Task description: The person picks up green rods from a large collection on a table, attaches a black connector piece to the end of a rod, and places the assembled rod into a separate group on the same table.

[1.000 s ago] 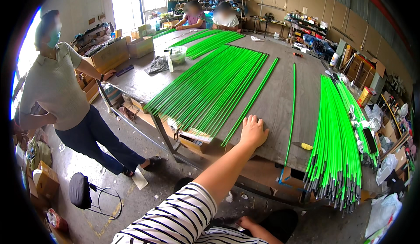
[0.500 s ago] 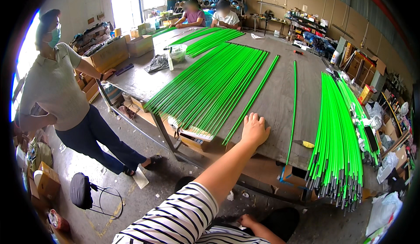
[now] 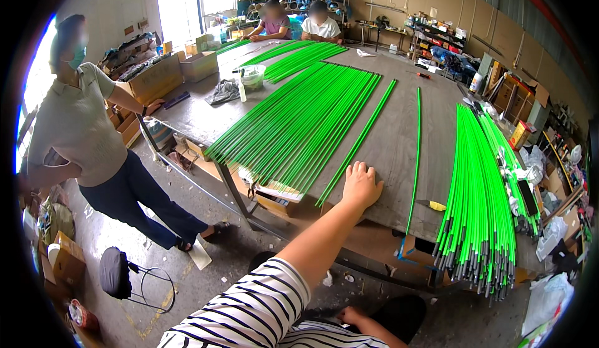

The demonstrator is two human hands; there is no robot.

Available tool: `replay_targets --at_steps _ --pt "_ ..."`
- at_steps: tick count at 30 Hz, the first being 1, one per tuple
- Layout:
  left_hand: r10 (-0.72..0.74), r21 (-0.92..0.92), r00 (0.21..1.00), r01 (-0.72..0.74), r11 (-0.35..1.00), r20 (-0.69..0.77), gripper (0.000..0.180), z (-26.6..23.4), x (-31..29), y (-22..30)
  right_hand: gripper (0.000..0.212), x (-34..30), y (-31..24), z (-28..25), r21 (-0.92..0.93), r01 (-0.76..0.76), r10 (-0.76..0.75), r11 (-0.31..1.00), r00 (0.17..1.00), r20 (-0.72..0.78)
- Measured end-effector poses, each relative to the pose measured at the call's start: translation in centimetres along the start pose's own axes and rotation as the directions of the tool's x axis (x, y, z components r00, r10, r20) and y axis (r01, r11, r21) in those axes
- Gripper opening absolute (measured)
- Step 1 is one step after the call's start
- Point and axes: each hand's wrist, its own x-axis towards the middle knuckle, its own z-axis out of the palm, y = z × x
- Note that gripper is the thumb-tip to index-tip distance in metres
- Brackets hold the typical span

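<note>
Head view: left hand (image 3: 360, 184) lies open and flat on the desk (image 3: 387, 142), touching a single green rod (image 3: 355, 143). Right hand (image 3: 349, 315) sits low by the lap; grip cannot be told.

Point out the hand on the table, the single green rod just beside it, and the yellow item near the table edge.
Left hand (image 3: 360, 186), head view, back of the hand.
Green rod (image 3: 357, 143), head view, mid-length.
Yellow item (image 3: 438, 206), head view, its middle.

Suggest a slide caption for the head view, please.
Left hand flat on the worktable beside rows of green rods.
</note>
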Motion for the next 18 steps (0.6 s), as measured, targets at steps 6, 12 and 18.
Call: replay_targets --at_steps 6,12,18 --pt "-0.022 0.025 0.999 0.022 0.999 0.024 0.038 -0.1 -0.2 -0.6 0.027 -0.3 -1.0 -0.5 0.047 -0.009 0.01 0.999 1.0 -0.027" --pt "-0.017 0.034 1.0 0.017 0.999 0.022 0.039 0.0 -0.2 -0.5 0.032 0.0 -0.8 -0.5 0.13 -0.018 -0.002 0.991 0.989 0.149" --pt "-0.02 0.02 0.999 0.019 1.0 0.034 0.039 -0.2 -0.1 -0.3 0.031 0.4 -0.3 0.1 0.235 0.036 -0.056 0.971 0.995 0.078"
